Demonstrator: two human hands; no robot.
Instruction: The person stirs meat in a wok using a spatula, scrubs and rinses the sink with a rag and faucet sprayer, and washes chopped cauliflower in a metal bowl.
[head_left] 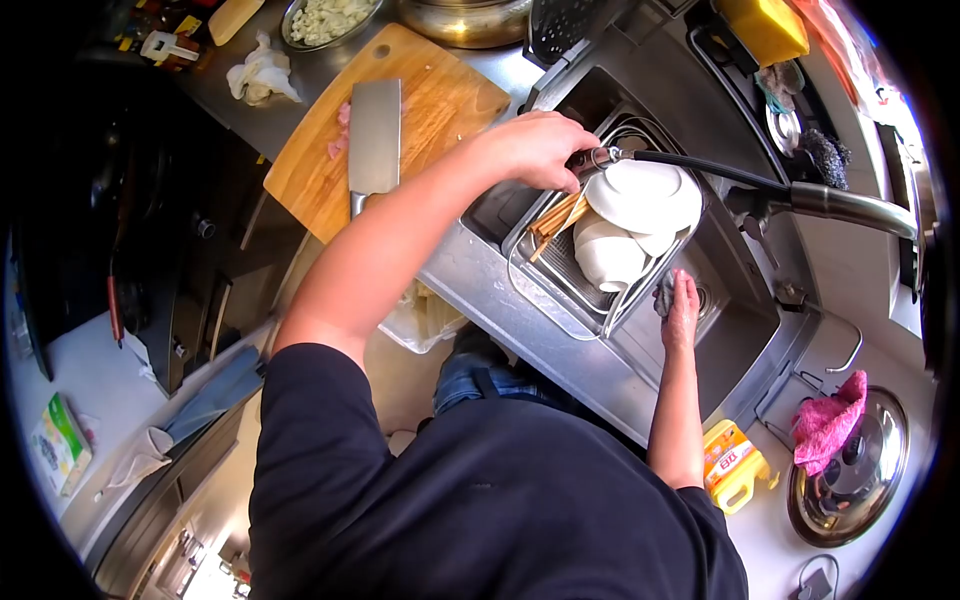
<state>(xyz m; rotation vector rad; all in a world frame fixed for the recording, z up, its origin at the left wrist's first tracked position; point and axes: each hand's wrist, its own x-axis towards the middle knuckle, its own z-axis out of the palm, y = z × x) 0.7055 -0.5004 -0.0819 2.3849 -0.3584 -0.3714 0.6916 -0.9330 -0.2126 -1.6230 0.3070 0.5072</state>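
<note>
My left hand [540, 150] is closed round the pull-out faucet head [600, 157], whose black hose runs right to the metal spout [850, 207]. Below it a metal draining basket [600, 322] sits across the sink [740, 365]. White plates [645, 190] and a white bowl [608, 260] are stacked in the basket, beside wooden chopsticks [556, 222]. Over the right basin, near the basket's edge, my right hand [682, 312] grips a dark grey cloth [664, 293]; its exact kind is hard to tell.
Left of the sink, a cleaver [375, 135] lies on a wooden cutting board [430, 90] with bits of pink meat [340, 132]. A yellow bottle [730, 465] and a glass lid [860, 480] with a pink cloth [830, 420] are at right. A yellow sponge [765, 30] sits behind.
</note>
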